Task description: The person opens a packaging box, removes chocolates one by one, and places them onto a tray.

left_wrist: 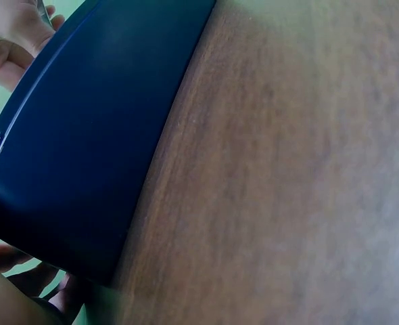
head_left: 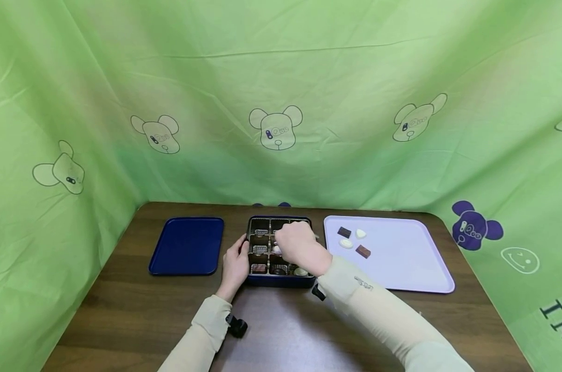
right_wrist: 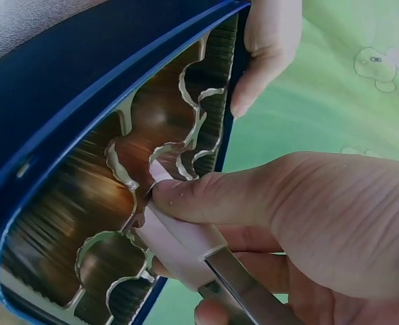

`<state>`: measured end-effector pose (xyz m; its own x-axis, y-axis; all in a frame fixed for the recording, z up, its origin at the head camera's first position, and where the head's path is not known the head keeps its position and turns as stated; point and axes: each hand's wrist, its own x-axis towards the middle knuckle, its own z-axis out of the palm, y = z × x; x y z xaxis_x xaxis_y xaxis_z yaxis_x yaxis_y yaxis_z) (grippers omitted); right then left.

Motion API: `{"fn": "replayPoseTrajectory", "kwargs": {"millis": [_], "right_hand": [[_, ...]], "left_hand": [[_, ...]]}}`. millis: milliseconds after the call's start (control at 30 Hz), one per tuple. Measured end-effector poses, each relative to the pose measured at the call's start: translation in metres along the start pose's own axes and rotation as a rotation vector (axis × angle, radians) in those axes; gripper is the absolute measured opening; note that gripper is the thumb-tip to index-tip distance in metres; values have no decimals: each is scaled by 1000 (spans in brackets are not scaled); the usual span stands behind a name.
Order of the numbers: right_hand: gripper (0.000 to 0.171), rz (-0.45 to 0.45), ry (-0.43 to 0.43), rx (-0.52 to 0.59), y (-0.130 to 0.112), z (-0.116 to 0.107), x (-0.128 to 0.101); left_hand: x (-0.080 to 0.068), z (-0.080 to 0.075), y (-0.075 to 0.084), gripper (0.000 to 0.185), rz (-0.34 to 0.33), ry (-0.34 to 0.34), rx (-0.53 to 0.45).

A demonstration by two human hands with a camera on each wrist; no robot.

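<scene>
I take the dark blue rectangular chocolate box (head_left: 279, 252) as my landmark; it sits mid-table on the brown wooden table (head_left: 281, 330), its interior divided by a gold corrugated insert into cells, several of them occupied; a dark blue flat tray (head_left: 186, 245) lies to the left of the box and a pale lilac plastic tray (head_left: 402, 258) to the right of it, the latter carrying two dark and two white chocolates

Left hand (head_left: 236, 266): rests against the left wall of the box, thumb and fingers curled round its edge, steadying it; the left wrist view shows only the blue outer wall and table grain, so I confirm the grip from the head view and from the fingers (right_wrist: 267, 47) seen at the rim in the right wrist view

Right hand (head_left: 299, 247): over the middle cells of the box, closed on a pair of metal tongs (right_wrist: 243, 288); the tips of the tongs hold a pale pink chocolate piece (right_wrist: 179, 237), which lies at the scalloped edge of a middle cell; I cannot tell whether it rests on the cell floor or is clear of it

Step in hand, as I judge it: extraction of the pink piece from its cell, grasp made, lift not yet completed

Next move calls for: a straight vertical lift so the piece clears the corrugated liner without snagging; steady pinch pressure, since the surface looks smooth and glossy and may slip; left hand to hold the box down throughout

Appearance of the piece: pale pink, smooth, elongated, unwrapped, partly hidden by thumb and forefinger
</scene>
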<state>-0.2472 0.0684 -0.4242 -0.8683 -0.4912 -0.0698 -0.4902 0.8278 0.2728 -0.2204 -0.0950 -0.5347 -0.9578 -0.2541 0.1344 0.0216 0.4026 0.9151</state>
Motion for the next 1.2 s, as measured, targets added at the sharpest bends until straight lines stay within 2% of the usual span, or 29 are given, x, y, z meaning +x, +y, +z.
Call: {"fn": "replayPoseTrajectory", "kwargs": {"millis": [67,267,433,667,900,1200], "right_hand": [[14,-5,-13,-7,-1,-1,1],[23,-27,-26,-18,-1,-3,4],[19,-56,-21,-7,0,-4,5],[33,-72,-34,13,4,-2,5],[27,-109,-3,0,10,-1,4],[25,-110,46,8,16,2,-3]], "left_hand": [[0,0,0,38,-8,-1,-2],[0,-1,1,38,-6,-7,2],[0,-1,2,38,-11,-3,-4],[0,0,2,38,-15,-4,-1],[1,0,2,38,-11,-2,-3],[0,1,0,37,-14,-2,-2]]}}
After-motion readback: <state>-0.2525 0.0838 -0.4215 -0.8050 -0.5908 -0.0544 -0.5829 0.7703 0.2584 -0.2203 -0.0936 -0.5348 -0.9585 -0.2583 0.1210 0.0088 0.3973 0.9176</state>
